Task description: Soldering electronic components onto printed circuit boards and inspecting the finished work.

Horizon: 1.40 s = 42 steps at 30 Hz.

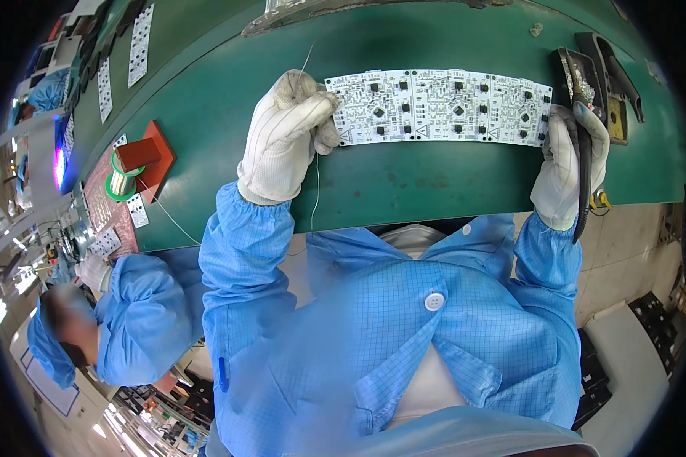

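A long white circuit board panel (450, 107) with small black components is held level above the green bench. My left hand (286, 126), in a white glove, pinches its left end between thumb and fingers. A thin solder wire (317, 183) runs through that same hand, one end standing up above it and the rest hanging below. My right hand (564, 164), also gloved, is closed at the panel's right end. A soldering iron (584, 171) with a black handle lies in that hand, its cable trailing down. The iron's tip is hard to make out against the black stand.
Right of the panel stands a black soldering iron stand (587, 72) with solder scraps. A solder spool (122, 183) sits on a red-brown holder (156, 161) at left. Further left are more white boards (140, 46) and a co-worker in blue (149, 320).
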Tool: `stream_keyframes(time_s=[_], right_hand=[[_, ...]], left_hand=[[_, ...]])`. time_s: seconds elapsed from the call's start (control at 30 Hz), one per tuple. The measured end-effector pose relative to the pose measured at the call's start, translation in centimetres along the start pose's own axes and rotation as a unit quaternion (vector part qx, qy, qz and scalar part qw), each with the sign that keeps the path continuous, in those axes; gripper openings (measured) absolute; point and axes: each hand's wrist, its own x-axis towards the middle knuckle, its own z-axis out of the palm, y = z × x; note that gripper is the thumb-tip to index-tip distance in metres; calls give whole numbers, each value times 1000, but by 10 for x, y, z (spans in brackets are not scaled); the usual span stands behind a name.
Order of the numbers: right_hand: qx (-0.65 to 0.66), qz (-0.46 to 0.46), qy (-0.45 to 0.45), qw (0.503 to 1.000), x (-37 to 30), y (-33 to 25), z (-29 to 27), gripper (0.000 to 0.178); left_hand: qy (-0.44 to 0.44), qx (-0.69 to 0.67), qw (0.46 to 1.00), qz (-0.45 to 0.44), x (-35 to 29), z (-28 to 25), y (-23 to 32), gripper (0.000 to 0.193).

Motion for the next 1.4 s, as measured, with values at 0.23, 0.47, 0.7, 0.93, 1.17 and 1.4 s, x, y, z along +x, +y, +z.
stream_keyframes(time_s=[0.23,0.47,0.7,0.93,1.17,1.4], right_hand=[[27,-14,-8,999,1,2,0,30],[27,-4,-15,1000,0,0,-2,30],[57,-22,-28,998,1,1,-4,32],[63,-16,-34,997,2,3,-8,33],[77,-29,-56,995,4,5,-8,33],[74,-18,-73,994,4,4,-9,36]], left_hand=[[0,-3,1000,13,1,0,-3,19],[24,55,998,16,2,-1,-5,21],[40,105,993,21,2,3,-2,21],[58,97,993,22,1,8,-1,25],[18,-38,996,82,3,6,-9,25],[40,-20,994,104,-1,7,-12,27]])
